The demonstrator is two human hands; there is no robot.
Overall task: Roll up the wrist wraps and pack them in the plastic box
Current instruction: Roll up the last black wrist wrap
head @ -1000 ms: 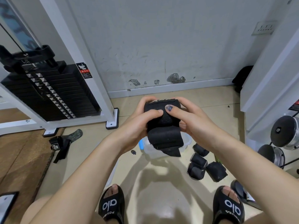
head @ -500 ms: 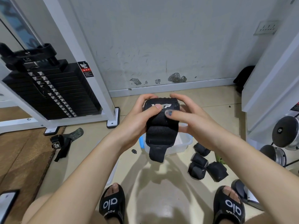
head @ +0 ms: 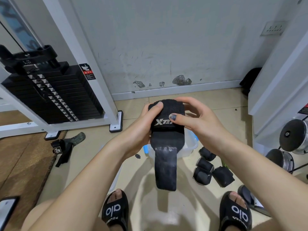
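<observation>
Item in my view: black wrist wrap [head: 167, 121], part-rolled, loose tail hanging over the plastic box [head: 191, 148]. My left hand [head: 141, 130] and right hand [head: 200, 120] both grasp the roll. Three rolled wraps [head: 211, 169] lie beside the box.

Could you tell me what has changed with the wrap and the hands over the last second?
The black fabric wrist wrap has been turned in both hands: its white logo now faces up, and the loose tail hangs longer below the roll. The left hand and right hand grip it as before. The clear plastic box and the rolled black wraps on the floor have not moved.
</observation>
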